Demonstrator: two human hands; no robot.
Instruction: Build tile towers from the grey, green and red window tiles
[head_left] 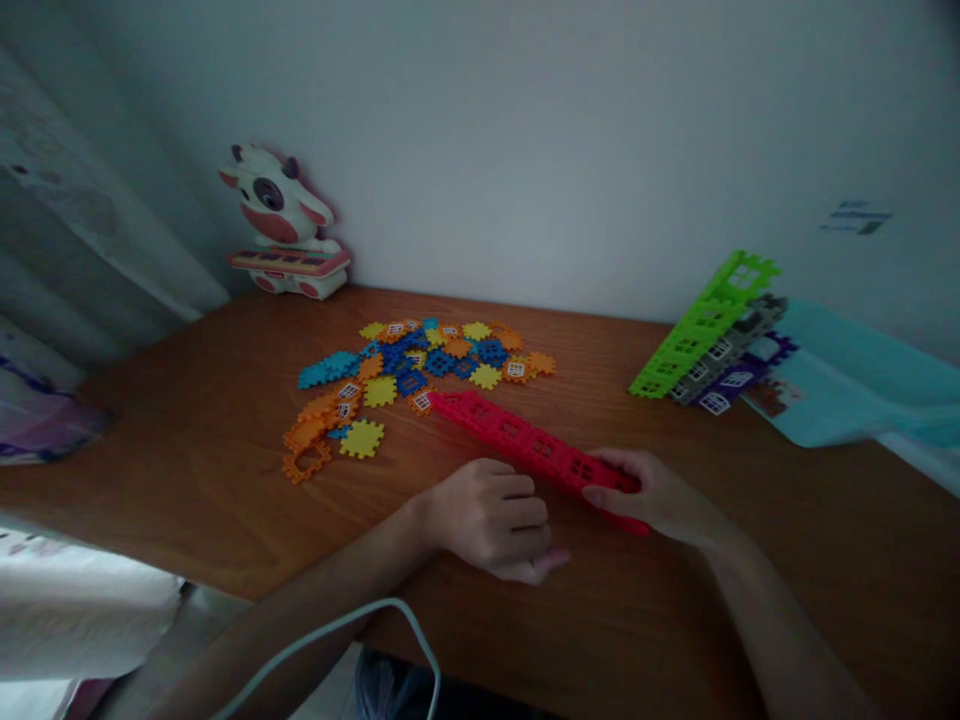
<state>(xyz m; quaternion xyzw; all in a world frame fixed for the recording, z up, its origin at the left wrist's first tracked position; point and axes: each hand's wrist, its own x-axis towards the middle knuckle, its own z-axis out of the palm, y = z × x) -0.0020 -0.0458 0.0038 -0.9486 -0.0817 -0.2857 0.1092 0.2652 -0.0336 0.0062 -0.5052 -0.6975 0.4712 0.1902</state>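
Note:
A long red strip of joined plastic building blocks (536,443) with window openings lies slanted across the wooden table. My right hand (645,490) grips its near right end, thumb on top and fingers behind. Close below the strip, my left hand (495,520) is curled closed, and a small pink piece (553,560) pokes out under its fingers; most of that piece is hidden. The strip's far left tip reaches a loose spread of orange, yellow and blue interlocking blocks (411,383).
At the back right, joined green blocks (694,330) lean beside grey and purple ones (739,378), close to a light blue plastic bin (847,370). A cow-shaped toy keyboard (289,262) stands against the wall at back left. A white cable (337,625) crosses near my left forearm.

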